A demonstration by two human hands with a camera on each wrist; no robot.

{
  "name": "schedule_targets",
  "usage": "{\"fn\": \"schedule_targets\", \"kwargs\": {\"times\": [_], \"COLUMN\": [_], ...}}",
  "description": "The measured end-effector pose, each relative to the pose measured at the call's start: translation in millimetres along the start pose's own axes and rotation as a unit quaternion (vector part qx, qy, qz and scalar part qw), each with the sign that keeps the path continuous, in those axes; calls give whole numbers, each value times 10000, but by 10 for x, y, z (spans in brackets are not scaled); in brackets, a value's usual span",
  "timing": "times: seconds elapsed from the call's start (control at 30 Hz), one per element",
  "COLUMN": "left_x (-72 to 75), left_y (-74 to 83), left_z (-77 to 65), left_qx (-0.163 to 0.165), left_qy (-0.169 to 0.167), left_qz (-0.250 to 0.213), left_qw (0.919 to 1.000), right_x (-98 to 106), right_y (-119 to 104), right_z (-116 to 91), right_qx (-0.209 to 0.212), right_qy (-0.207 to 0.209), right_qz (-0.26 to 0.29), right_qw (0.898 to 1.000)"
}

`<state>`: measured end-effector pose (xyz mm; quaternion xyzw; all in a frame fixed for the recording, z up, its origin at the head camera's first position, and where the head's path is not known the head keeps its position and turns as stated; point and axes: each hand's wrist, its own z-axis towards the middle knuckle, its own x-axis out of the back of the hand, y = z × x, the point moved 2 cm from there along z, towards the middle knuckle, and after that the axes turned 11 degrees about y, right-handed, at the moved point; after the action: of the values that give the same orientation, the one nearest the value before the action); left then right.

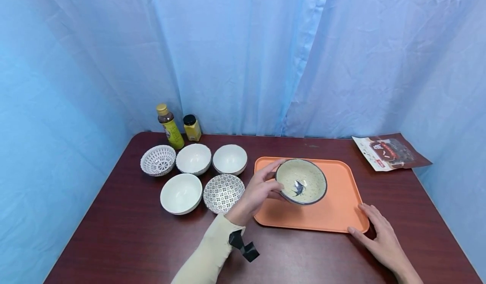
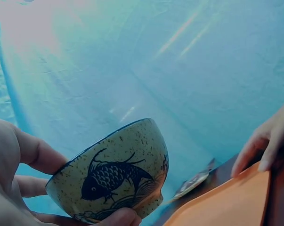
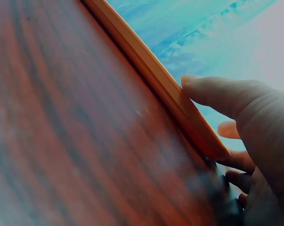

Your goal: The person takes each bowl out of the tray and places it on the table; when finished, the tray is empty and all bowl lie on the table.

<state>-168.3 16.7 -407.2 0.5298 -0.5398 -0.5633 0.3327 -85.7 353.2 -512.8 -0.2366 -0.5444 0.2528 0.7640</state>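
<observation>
In the head view my left hand (image 1: 265,185) grips a speckled cream bowl (image 1: 309,178) with a dark rim above the orange tray (image 1: 338,216). The bowl is tilted, its inside facing the head camera. A dark fish is painted on its outer wall, as the left wrist view shows; there the left hand's (image 2: 10,174) fingers are at the rim and its thumb is under the bowl. My right hand (image 1: 385,239) rests at the tray's near right corner, fingers fairly straight. In the right wrist view its thumb (image 3: 217,94) touches the tray's rim (image 3: 156,70).
Left of the tray stand several bowls, among them a patterned one (image 1: 224,193), a plain white one (image 1: 181,194) and a lattice-patterned one (image 1: 157,160). Behind them are a yellow-capped bottle (image 1: 171,128) and a black-lidded jar (image 1: 192,128). A food packet (image 1: 392,152) lies at the back right.
</observation>
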Motion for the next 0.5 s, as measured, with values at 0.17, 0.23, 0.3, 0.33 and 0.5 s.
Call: {"fn": "schedule_targets", "kwargs": {"times": [0.17,0.23,0.3,0.33,0.5], "left_x": [201,290,379,424,655], "left_y": [84,115,152,171,248], "left_z": [-50,-72,-99,-115,-189], "left_qx": [-159,-168,-195,-186,-235], "left_qy": [44,67,130,167,436], "left_qz": [-21,-45,-59,-56,80], "left_qw": [9999,9998,9997,9997,9987], "right_x": [-12,-13,-14,-12,0], "right_y": [-3,-2,-3,-4,-8], "right_z": [0,0,-2,-3,-10], "right_qx": [20,25,35,40,57], "right_qy": [-31,-50,-63,-60,-23], "right_qz": [-63,-58,-56,-54,-70], "right_qw": [10000,10000,10000,10000,10000]}}
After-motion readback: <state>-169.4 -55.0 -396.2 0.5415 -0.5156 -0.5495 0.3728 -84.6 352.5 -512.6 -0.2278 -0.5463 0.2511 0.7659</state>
